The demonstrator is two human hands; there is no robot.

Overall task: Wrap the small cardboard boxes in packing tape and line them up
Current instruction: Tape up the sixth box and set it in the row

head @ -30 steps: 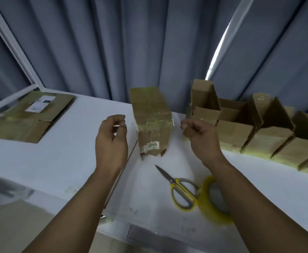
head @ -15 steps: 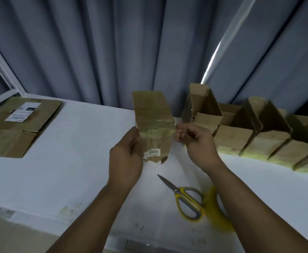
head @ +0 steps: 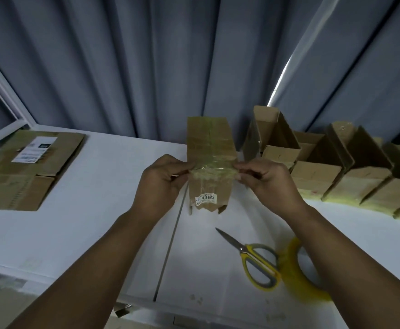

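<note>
Left grip (head: 163, 178) and right grip (head: 264, 178) pinch tape strip (head: 212, 172) at box (head: 209, 141) side edges; scissors (head: 243, 250) lie apart.

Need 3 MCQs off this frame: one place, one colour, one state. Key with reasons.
1. Where do the scissors lie?
A. On the flattened cardboard
B. On the table, beside the tape roll
C. Inside an open box

2. What colour are the scissors' handles?
A. Red
B. Blue
C. Yellow and grey

3. What are the left hand and right hand doing?
A. Pinching a tape strip across the labelled box
B. Lying flat on the table
C. Holding the scissors

Key: 1 B, they lie against the roll. 2 C, yellow loops lined with grey. 3 A, each hand pinches one end of the strip at the box's sides.
</note>
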